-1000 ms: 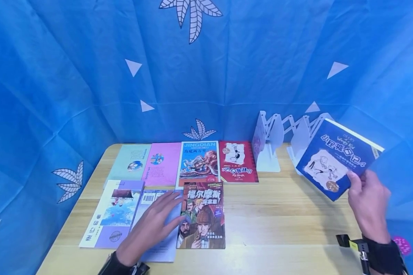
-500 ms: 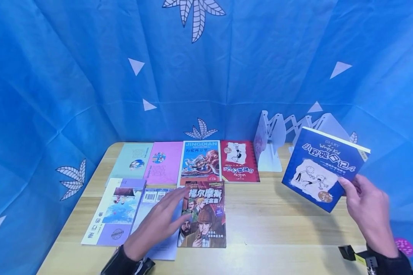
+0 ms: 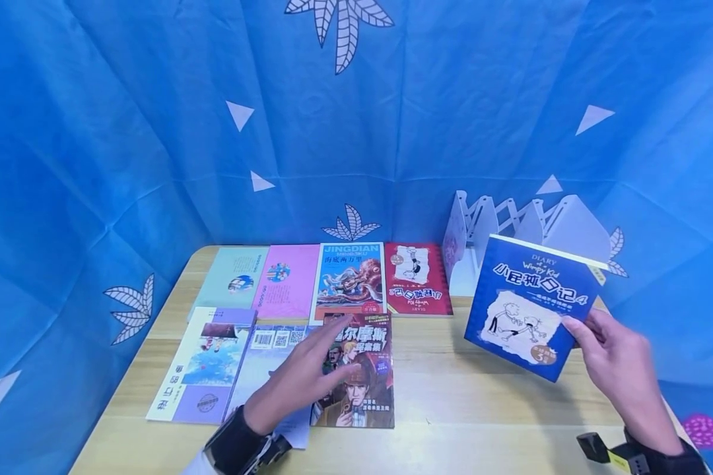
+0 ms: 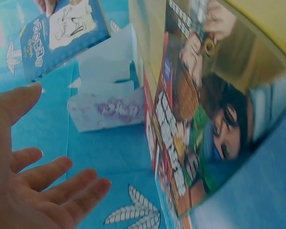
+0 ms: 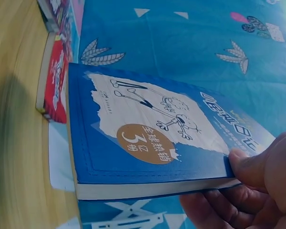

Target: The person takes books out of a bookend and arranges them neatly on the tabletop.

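My right hand [image 3: 614, 366] pinches a blue paperback book [image 3: 529, 297] by its right edge, thumb on the front cover and fingers behind. The book is held tilted above the table, in front of the white folding bookend; the right wrist view shows its cover [image 5: 148, 129] and pale page edge. My left hand [image 3: 305, 376] hovers with loosely spread fingers over the detective comic-style book [image 3: 368, 382] and the pale book with barcodes [image 3: 261, 363]. It holds nothing, and the left wrist view shows its fingers [image 4: 62, 171] apart from the detective book's cover [image 4: 195, 105].
A white expandable bookend [image 3: 511, 221] stands at the table's back right. Along the back lie green [image 3: 232, 277], pink [image 3: 288, 280], octopus-cover [image 3: 347, 280] and red [image 3: 418, 280] books. A purple-and-white book [image 3: 202, 366] lies front left. Blue curtain [image 3: 333, 132] surrounds the wooden table [image 3: 445, 409].
My right hand has carried the blue book leftward and slightly down, turning its cover more toward the head camera. My left hand has drifted right, over the detective book.
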Available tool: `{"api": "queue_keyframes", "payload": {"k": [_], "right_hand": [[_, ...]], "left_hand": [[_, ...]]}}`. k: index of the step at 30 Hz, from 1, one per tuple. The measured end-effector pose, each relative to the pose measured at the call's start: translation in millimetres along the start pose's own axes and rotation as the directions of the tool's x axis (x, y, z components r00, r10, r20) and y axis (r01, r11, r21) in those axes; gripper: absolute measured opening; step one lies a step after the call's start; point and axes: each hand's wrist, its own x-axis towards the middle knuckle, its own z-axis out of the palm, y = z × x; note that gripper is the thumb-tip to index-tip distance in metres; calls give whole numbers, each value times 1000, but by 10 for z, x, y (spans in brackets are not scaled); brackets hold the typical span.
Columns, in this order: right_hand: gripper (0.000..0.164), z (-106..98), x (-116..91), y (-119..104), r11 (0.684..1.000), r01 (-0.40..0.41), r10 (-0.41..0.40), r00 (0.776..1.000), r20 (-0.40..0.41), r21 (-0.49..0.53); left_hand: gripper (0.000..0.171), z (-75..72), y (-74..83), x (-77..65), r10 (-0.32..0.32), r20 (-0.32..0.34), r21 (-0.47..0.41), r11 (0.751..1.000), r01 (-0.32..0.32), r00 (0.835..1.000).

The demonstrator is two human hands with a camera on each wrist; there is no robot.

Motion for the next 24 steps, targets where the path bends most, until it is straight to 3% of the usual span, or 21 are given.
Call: {"api": "queue_keyframes", "payload": {"k": [4, 13, 16, 19, 24], "right_hand": [[24, 25, -19, -45, 999, 30, -31, 999, 38, 26], [19, 85, -171, -143, 992, 35, -51, 989, 138, 120], [20, 102, -189, -193, 989, 36, -59, 985, 161, 144], [22, 120, -212, -244, 989, 21, -50, 979, 197, 145], [23, 172, -283, -314, 986, -16, -29, 965, 262, 166]], "left_hand": [[84, 37, 56, 69, -20, 43, -95, 995, 24, 999], [87, 160, 212, 195, 18, 105, -241, 970, 8, 994], [84, 198, 287, 235, 22, 135, -354, 935, 28, 991], [78, 239, 383, 277, 23, 178, -479, 875, 66, 984], [73, 321, 536, 331, 53, 228, -574, 814, 90, 972]]}}
